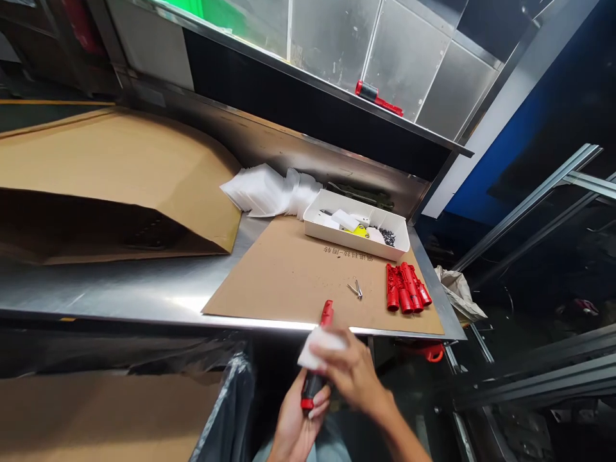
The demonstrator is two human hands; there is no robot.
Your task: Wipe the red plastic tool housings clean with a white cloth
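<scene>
Just off the front edge of the bench, my left hand (291, 420) is closed round the black sleeve of a red-and-black cylindrical part (314, 385), whose red end points up and away. My right hand (353, 372), slightly blurred, presses a white wipe (312, 351) against the middle of this part, hiding that stretch. On the cardboard sheet (274, 269) beyond my hands lies a small metal clipper (356, 290). Several red plastic parts (407, 289) sit side by side to its right.
A white tray (356, 242) with small black pieces and white pads stands at the sheet's back. Left of it are stacked white foam sheets (264, 192) and a large open carton (144, 160). Another red-and-black part (375, 97) rests on the upper ledge. A black-lined bin (231, 398) stands below left.
</scene>
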